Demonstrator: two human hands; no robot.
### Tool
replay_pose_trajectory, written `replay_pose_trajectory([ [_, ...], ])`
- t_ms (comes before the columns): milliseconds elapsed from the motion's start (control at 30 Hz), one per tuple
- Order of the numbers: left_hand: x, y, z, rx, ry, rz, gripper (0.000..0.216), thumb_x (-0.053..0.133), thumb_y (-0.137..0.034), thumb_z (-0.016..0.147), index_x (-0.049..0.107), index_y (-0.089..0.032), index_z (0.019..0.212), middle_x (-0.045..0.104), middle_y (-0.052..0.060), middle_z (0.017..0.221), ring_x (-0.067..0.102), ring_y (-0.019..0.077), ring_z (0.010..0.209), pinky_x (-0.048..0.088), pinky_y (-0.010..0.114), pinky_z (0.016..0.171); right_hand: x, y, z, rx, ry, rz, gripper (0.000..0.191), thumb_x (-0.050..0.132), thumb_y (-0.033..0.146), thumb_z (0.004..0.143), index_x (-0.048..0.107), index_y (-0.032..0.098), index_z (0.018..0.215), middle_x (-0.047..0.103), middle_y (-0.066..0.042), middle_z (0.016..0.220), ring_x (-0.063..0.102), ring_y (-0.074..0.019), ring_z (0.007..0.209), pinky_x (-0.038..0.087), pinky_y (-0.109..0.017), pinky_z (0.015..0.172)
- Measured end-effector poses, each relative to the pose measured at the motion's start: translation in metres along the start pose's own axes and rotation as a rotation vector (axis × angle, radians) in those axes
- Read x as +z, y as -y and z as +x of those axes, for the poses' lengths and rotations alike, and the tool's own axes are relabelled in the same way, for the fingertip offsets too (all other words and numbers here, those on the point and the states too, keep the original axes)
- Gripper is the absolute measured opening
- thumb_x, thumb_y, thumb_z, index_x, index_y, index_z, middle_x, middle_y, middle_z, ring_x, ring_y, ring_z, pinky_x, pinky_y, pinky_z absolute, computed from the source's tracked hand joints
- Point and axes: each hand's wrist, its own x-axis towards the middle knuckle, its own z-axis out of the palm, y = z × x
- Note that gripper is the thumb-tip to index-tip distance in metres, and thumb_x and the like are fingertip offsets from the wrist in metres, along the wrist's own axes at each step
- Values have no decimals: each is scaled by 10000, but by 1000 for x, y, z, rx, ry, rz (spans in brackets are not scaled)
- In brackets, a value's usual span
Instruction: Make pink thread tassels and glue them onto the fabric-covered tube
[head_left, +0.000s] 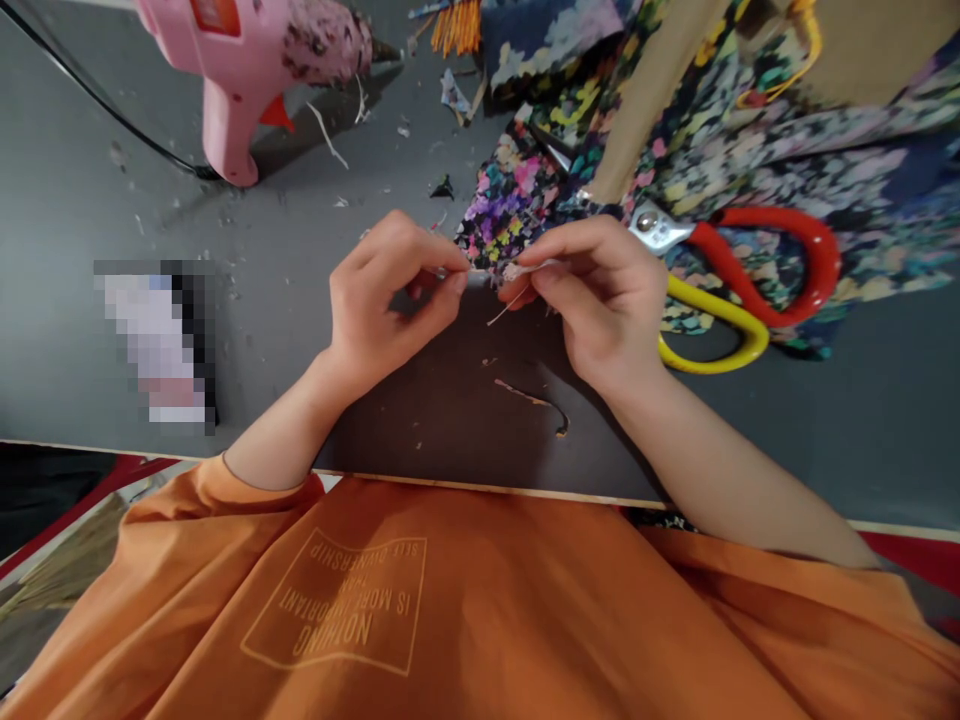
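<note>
My left hand (401,295) is closed in a pinch on one end of a thin pale strip (480,277). The fingertips of my right hand (600,290) pinch the other end, so the strip spans the small gap between the hands. A fine loose thread (506,305) hangs from it below my right fingers. Whether the strip is cloth or glue I cannot tell. Just behind my fingers lies floral fabric (517,190). Beside my right hand rest scissors with one red and one yellow handle (806,265), their blades partly hidden.
A pink glue gun (232,110) with a black cord (97,95) lies at the upper left. A blurred-out rectangular object (154,340) is on the left. Brown cardboard (870,50) and an orange tassel (456,28) lie at the back. A thin dark scrap (536,398) lies near the table's front edge.
</note>
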Motion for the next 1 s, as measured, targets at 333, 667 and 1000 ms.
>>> replay_pose_trajectory([
  [333, 2, -1, 2, -47, 39, 40, 217, 603, -366, 902, 636, -231, 734, 547, -5, 610, 523, 99, 591, 497, 274, 604, 1, 2, -1, -15, 54, 73, 97, 662, 315, 879, 640, 267, 961, 701, 55, 851, 729, -107, 764, 645, -263, 700],
  [667, 1, -3, 2, 18, 83, 5, 163, 579, -294, 929, 623, -231, 785, 576, -5, 673, 541, 98, 652, 490, 280, 659, 1, 0, -1, -37, 71, 77, 96, 672, 332, 870, 660, 274, 944, 706, 41, 859, 726, -107, 742, 649, -252, 686],
  [1000, 0, -3, 1, 77, 118, 84, 134, 542, -246, 944, 606, -222, 829, 584, -5, 687, 584, 99, 693, 516, 267, 661, 1, 4, -2, -24, 87, 61, 81, 652, 304, 886, 657, 251, 947, 703, 46, 852, 725, -94, 753, 642, -232, 703],
])
